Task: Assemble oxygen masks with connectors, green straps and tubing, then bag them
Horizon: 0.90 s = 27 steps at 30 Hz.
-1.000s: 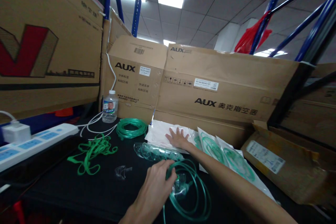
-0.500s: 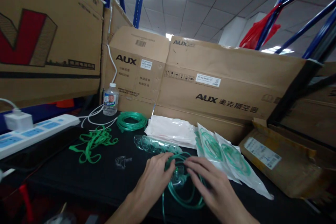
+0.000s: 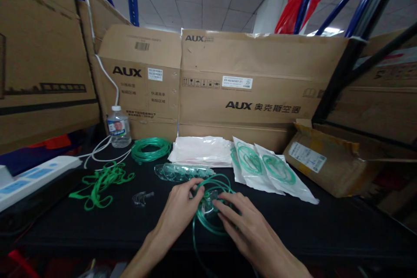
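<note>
Stacked AUX cartons point(image 3: 247, 82) wall off the back of a black worktop point(image 3: 325, 221), their outer ends cut off by the frame. A power strip point(image 3: 35, 176) runs out of view at the left edge. Near the cartons lie a pile of empty white pouches point(image 3: 202, 150) and two sealed pouches point(image 3: 267, 169) with green tubing inside. At the worktop's near edge, a coil of green oxygen tubing point(image 3: 211, 221) loops round a clear mask piece, mostly hidden under fingers; its lower end drops out of sight. The left hand point(image 3: 179, 208) pinches the coil's top; the right hand point(image 3: 241, 221) rests fingertips on it, its grip unclear.
</note>
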### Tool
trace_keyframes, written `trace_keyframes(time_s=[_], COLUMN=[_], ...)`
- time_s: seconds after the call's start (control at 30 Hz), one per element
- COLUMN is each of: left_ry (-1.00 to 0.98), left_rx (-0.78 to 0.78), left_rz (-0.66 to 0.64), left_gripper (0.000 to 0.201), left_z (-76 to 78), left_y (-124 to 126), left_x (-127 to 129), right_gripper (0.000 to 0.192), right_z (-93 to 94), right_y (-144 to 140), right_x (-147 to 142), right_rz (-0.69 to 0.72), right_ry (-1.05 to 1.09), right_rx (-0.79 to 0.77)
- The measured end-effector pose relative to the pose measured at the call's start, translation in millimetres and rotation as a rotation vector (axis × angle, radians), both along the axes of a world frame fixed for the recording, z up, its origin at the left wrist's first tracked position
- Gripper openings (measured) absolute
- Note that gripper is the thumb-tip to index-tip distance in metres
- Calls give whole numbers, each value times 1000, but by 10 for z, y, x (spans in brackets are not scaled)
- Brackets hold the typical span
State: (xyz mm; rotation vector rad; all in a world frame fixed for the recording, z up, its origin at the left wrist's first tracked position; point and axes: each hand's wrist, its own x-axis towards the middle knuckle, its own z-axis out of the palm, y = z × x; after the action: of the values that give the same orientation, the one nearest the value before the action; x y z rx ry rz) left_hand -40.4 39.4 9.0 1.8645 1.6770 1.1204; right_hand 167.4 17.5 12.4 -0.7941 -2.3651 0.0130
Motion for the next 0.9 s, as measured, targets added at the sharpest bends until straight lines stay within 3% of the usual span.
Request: trace_keyframes(time_s=[0.1,0.2,0.43,0.7,0.9], left_ry=[-74,-218,-448,-558,-615], left_rx=[11,-14,-14,131,136], left_rz=[12,-5,19,73,42], left_gripper=[40,44,57,57,51], left_z=[20,31,13,103,59], left_y=[-12,-44,-57,30,73], left_x=[5,30,81,211,330], right_gripper=[25,32,50,47,45], right_z=[-15,-82,-270,-82,-124], right_y=[-224,-369,-276,-114,27], right_x=[85,123,121,-8,-117], right_rz=[40,30,-169,125,224], right_ry=[211,248,567,1105,1312], right_rx=[-194,-414,-828,-1169,-1198])
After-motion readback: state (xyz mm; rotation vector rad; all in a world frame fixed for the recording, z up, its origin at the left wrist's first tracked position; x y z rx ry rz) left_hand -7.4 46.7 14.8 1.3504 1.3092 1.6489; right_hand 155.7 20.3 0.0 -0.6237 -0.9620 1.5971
